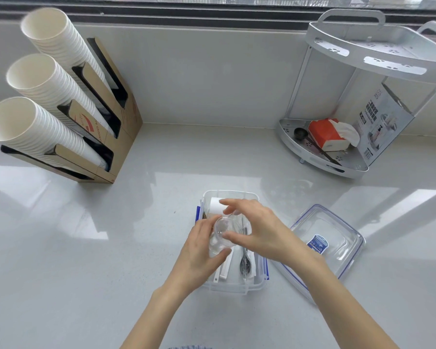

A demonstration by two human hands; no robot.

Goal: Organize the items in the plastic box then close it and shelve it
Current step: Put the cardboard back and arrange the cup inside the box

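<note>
A clear plastic box [237, 289] with blue clips sits open on the white counter, near the middle. Above it my left hand [199, 255] grips a small clear plastic cup [223, 234] from the left and below. My right hand [259, 229] touches the cup's rim with thumb and fingers from the right. Inside the box lie a wrapped dark spoon [244, 263], a white flat stick [224, 269] and a white roll [215, 205] at the far end. The box's clear lid [337, 245], blue-trimmed with a blue label, lies on the counter to the right.
A white two-tier corner shelf [347, 170] stands at the back right; its lower tier holds an orange tissue pack [324, 133], a black scoop [300, 133] and a printed carton [380, 122]. A cardboard holder with three stacks of paper cups [48, 84] stands at the back left.
</note>
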